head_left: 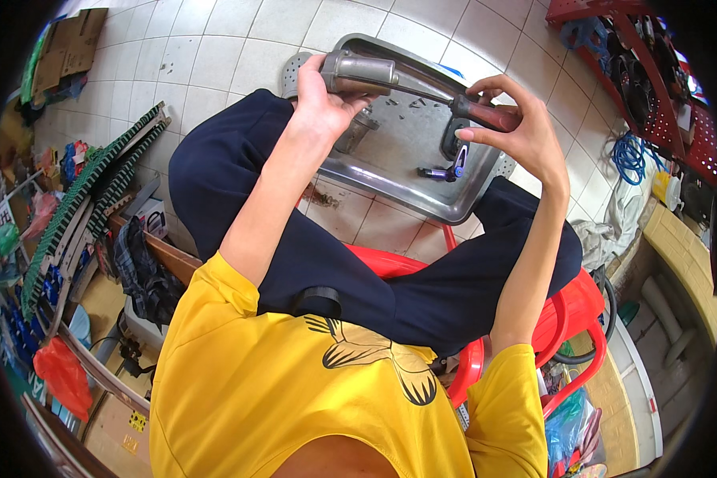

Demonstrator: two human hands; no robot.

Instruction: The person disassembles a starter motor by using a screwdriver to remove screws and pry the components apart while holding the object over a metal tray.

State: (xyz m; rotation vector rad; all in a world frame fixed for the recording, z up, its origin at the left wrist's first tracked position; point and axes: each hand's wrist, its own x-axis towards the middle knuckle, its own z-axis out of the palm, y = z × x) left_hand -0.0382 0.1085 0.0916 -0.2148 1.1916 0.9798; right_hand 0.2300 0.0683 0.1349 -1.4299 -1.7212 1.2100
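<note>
My left hand point(320, 99) has its grip closed around a grey metal part point(357, 73), held up over the far left end of the steel tray point(390, 171) that lies on the tiled floor point(215, 48) beyond my knees. My right hand point(518, 131) grips the dark red handle of a screwdriver point(486, 114), whose shaft runs left into the part. To do this well, I judge I should keep the shaft in line with the fastener, press along it while turning, and brace the part firmly so the tip does not slip out; working above the tray means anything that drops lands in it. Counting what I can see: one grey part in hand, one screwdriver, one tray, one small purple piece point(438, 171) lying near the tray's right end, one dark piece just beside it, and one red plastic chair point(570, 307) under me. A few tiny bits lie in the tray, too small to count surely.
</note>
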